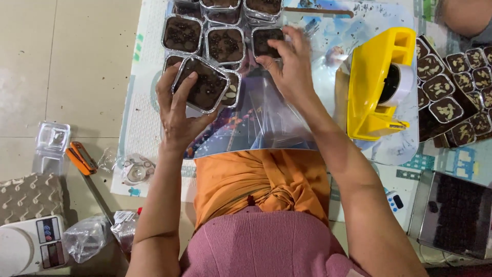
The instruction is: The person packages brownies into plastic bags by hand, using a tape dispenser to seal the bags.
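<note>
Brownie tray [205, 86] gripped tilted in left hand [177, 105], fingers curled round its rim; right hand [292, 61] fingers spread, touching another foil tray [264, 41] beside yellow tape dispenser [376, 84].

top row of foil cups [220, 6] cut off by upper edge

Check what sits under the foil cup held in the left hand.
Under the foil cup in the left hand, another cup with pale nut slices peeks out at its right edge. Most of that cup is covered, as is the mat directly beneath.
</note>
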